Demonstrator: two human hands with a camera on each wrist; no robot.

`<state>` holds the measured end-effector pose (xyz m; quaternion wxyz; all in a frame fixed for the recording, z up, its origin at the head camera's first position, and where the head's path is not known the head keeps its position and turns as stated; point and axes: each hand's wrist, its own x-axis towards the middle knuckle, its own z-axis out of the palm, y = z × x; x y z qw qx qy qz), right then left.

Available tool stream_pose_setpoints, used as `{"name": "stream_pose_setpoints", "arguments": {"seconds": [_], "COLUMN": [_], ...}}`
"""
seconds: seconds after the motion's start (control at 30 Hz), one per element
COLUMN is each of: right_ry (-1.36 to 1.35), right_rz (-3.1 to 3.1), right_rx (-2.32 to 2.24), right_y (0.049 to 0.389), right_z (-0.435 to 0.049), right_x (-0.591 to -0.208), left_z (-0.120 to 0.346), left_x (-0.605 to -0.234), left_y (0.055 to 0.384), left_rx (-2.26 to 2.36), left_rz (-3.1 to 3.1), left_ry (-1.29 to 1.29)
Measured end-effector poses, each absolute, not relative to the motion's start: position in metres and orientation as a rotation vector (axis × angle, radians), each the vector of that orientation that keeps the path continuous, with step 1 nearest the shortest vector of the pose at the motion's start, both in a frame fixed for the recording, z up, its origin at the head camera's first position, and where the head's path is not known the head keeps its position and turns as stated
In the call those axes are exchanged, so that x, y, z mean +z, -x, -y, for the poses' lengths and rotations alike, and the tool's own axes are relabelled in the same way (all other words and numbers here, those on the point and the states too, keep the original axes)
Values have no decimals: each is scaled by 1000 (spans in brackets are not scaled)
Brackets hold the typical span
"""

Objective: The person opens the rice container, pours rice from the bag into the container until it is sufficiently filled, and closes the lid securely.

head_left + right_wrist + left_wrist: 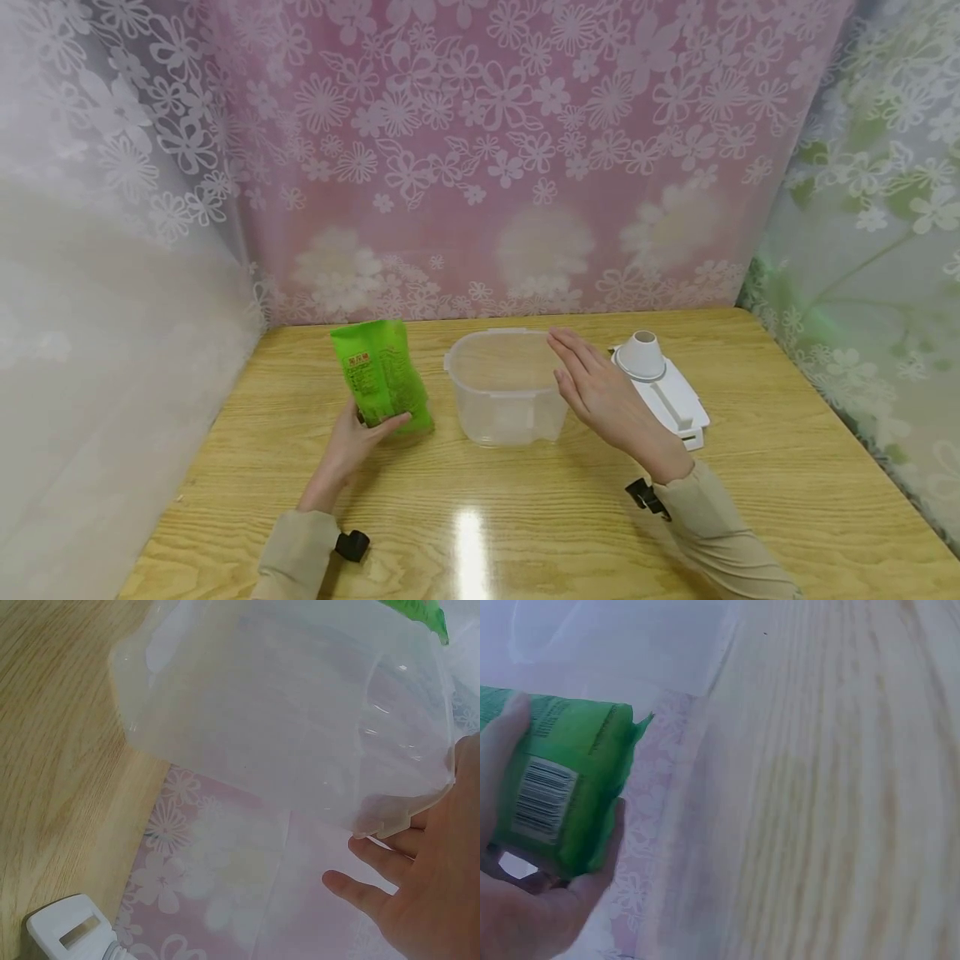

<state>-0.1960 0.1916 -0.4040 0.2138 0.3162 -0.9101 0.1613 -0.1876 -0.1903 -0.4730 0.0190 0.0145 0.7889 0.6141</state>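
Observation:
My left hand (351,446) grips a bright green plastic packet (381,379) near its lower end, the thumb across its front. The packet stands slightly tilted; its barcode side faces the left wrist view, where the left hand (536,907) holds it from below. To its right is a clear plastic container (510,417) with a rounded rim and nothing visible inside. My right hand (603,392) lies against the container's right rim, fingers extended. In the right wrist view, the right hand's fingers (375,896) are at the edge of the container (277,712).
Right of the container, a flat white plastic piece (678,400) lies on the wooden table (420,517) with a white cone-shaped part (642,354) on it. Flowered curtains (480,167) hang behind and along both sides. Black straps are on both wrists.

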Motion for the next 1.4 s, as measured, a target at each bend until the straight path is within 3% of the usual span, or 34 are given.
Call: {"name": "stream_pose_setpoints", "arguments": {"seconds": [0.57, 1.4], "right_ry": [-880, -885], "right_rz": [2502, 2500], "right_rx": [449, 450], "right_y": [197, 197], "right_z": [-193, -192], "right_x": [-403, -404], "left_z": [181, 163], "left_x": [-450, -436], "left_y": [183, 173], "left_rx": [2099, 2343], "left_rz": [-2577, -2363], "left_ry": [-354, -165]}}
